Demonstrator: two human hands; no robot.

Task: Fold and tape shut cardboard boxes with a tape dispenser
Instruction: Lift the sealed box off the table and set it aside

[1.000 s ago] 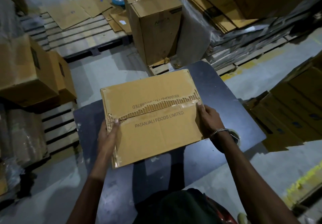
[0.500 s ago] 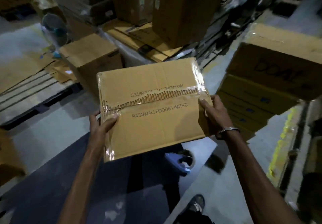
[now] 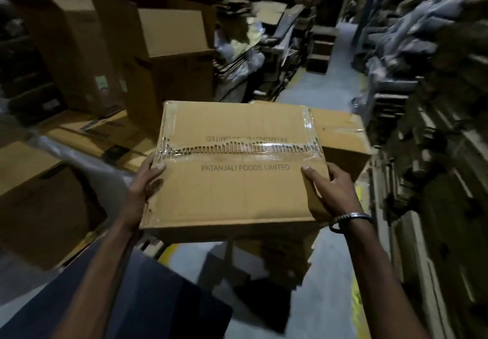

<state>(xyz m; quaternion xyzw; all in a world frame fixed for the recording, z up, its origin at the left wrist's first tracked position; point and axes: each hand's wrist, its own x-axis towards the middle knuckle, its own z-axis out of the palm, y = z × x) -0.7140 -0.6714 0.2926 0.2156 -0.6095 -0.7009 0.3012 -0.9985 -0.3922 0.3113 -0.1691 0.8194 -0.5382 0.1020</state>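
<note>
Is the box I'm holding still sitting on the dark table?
No, the taped box is held in the air by the left hand and right hand, with the dark table below and nearer.

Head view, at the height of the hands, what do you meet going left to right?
Left hand → taped box, gripped by both hands → right hand → stacked cardboard.

Left hand (image 3: pixel 144 183): gripping the box (image 3: pixel 237 180) at its left side, thumb on top.
Right hand (image 3: pixel 331 187): gripping its right side, thumb on top, bracelet (image 3: pixel 348 218) at wrist.
Arms: both extended forward.
</note>
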